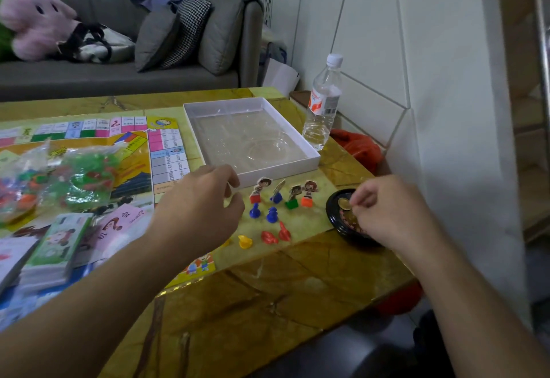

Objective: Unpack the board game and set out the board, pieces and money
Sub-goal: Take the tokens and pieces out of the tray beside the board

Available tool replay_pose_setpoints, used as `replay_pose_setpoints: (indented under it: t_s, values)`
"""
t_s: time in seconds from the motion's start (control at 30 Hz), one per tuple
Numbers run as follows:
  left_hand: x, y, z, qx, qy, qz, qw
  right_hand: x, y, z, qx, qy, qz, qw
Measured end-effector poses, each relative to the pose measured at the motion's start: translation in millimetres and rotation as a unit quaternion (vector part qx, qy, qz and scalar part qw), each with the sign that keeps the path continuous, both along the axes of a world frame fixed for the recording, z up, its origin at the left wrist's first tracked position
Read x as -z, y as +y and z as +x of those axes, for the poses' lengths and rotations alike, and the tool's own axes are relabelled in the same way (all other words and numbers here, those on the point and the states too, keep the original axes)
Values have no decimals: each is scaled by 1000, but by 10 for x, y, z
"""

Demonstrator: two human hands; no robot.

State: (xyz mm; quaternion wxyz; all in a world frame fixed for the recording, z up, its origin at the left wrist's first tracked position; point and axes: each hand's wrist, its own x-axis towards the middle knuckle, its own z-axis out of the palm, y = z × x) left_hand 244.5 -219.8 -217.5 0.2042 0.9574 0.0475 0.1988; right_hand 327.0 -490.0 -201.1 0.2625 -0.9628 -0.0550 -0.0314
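The board [131, 163] lies unfolded on the yellow marbled surface [268, 303], and we take it as our landmark. On it, toward its left side, sit clear bags of coloured plastic pieces [74, 178], a stack of green-backed money [56, 246] and pink chance cards [119, 225].

Just right of the board stands the white box tray [309, 166], open, with a clear plastic insert inside. In front of the tray, off the board's right edge, we see four cardboard character pawns [282, 193] upright on coloured bases, two blue pawns [263, 212], two red pieces [276, 234] lying over, and a yellow piece [245, 241].

Our left hand [199, 199] hovers over the board's right edge, fingers loosely curled and holding nothing, its fingertips near the tray's front corner and just left of the red-based pawn. Our right hand [384, 211] is farther right of the board, over a small black bowl [336, 214], thumb and forefinger pinching a gold coin [344, 203] just above the bowl.

A water bottle [323, 103] stands beyond the tray, at the surface's far right edge.
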Motion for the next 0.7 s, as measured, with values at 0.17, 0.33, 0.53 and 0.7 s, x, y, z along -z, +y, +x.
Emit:
replay_pose_setpoints:
  t_s: [0.17, 0.33, 0.53, 0.7]
  values:
    - [14, -205, -76, 47, 14, -7, 999, 150, -21, -71, -18, 58, -110, 992]
    - [48, -279, -140, 73, 46, -5, 996, 204, 81, -110, -32, 58, -127, 990]
    - [53, -240, -203, 75, 60, -17, 995, 175, 219, -267, -84, 73, -99, 989]
    - [48, -202, -242, 69, 72, -42, 994, 44, 266, -366, -99, 30, -29, 994]
